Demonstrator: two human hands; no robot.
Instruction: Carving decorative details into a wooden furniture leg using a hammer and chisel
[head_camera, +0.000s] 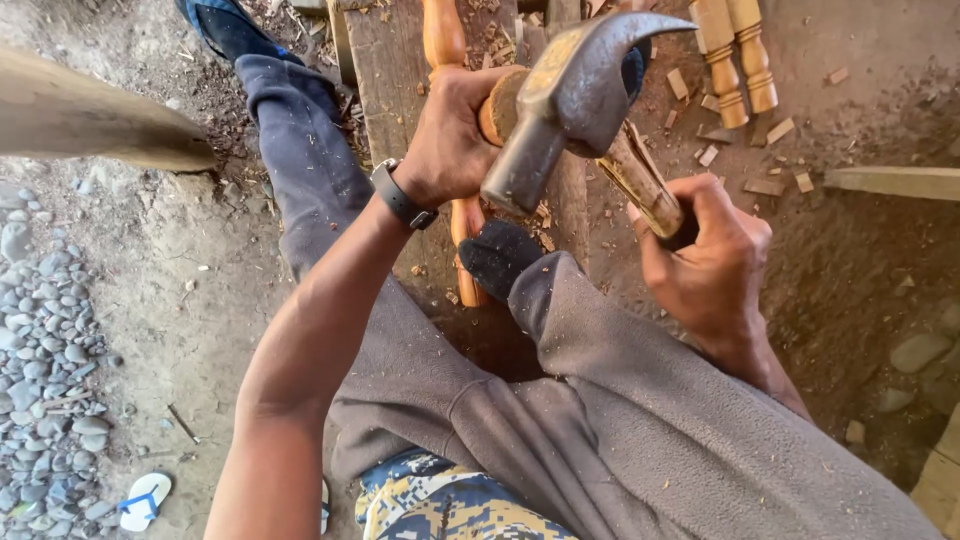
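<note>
My right hand (715, 265) grips the wooden handle of a steel claw hammer (570, 100), whose head is raised near the camera. My left hand (455, 135), with a dark watch on the wrist, holds the top end of a turned orange wooden spindle (443, 35) that stands on a plank. The hammer head hangs just right of that hand and partly hides the spindle's end. My legs in grey trousers stretch forward, and a dark-socked foot (500, 255) rests against the spindle's lower part.
Two more turned spindles (735, 60) lie at the top right among wood chips (765, 185). A rough plank (390, 70) runs under the work. A thick timber (90, 120) crosses the upper left; grey pebbles (45, 350) and a sandal (145, 500) lie at left.
</note>
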